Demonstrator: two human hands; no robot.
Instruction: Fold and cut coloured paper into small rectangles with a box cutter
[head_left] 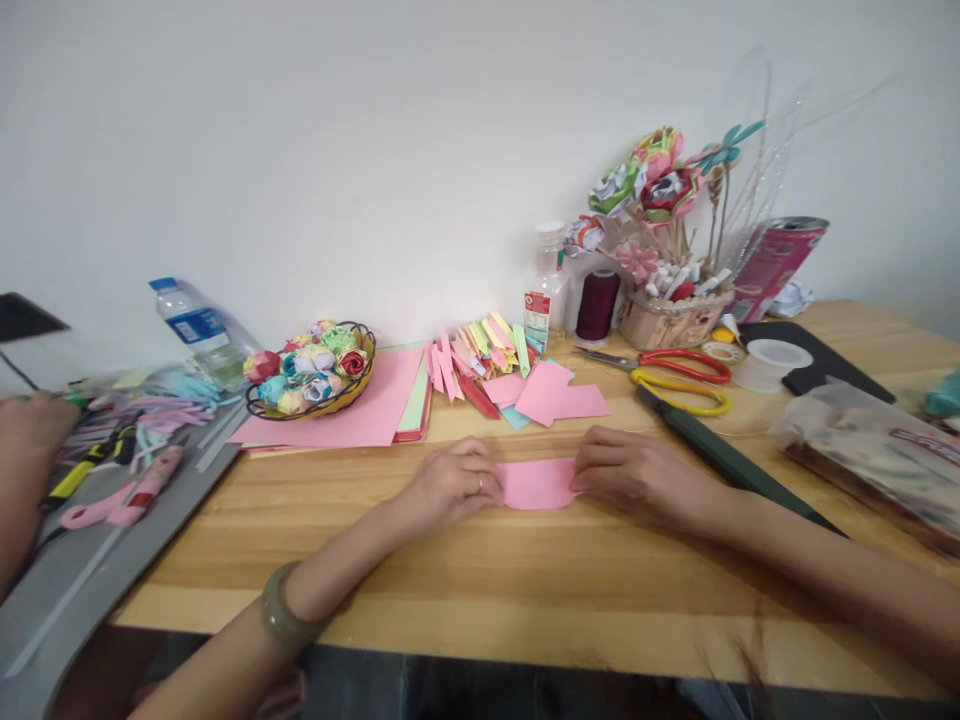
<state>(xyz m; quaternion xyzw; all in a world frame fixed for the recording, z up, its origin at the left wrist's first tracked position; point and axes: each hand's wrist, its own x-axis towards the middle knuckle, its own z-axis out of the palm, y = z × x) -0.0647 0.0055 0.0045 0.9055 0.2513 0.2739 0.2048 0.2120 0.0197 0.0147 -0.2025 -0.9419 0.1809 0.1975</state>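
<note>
A small pink piece of paper [538, 484] is held at both ends, just over the wooden table [480, 620]. My left hand [457, 485] pinches its left end, with a ring on one finger and a bangle on the wrist. At the paper's right end, the fingers of my right hand [634, 475] are closed on it. Behind it lie more cut pink pieces [551, 393], overlapping a blue one. Folded paper strips [487, 350] in pink, yellow and green are heaped beside them.
A basket of paper flowers [311, 375] rests on coloured sheets [345, 432]. Scissors [675, 375] and a dark green tool [720, 450] lie to the right, near a plastic bag [877, 450]. Another person's hand [34, 440] is over the grey table [112, 590] at far left.
</note>
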